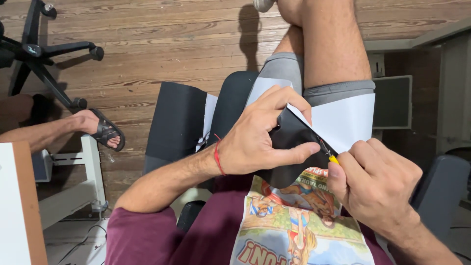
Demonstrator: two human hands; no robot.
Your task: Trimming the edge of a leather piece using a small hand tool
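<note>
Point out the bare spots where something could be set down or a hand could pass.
The wooden floor is bare between the office chair base and the raised knee. The lap is crowded: black sheets and white paper cover it, and the left hand and right hand work close together on a black piece. Another person's sandalled foot takes up the floor at the left.

The black sheet (294, 135) under your left hand (257, 137) looks matt and smooth, like thin leather or vinyl, over plain white paper (346, 120). Your right hand (375, 181) pinches a tool with a glossy yellow plastic tip (333, 159). The floor (162, 54) is rough, worn wood planks.
</note>
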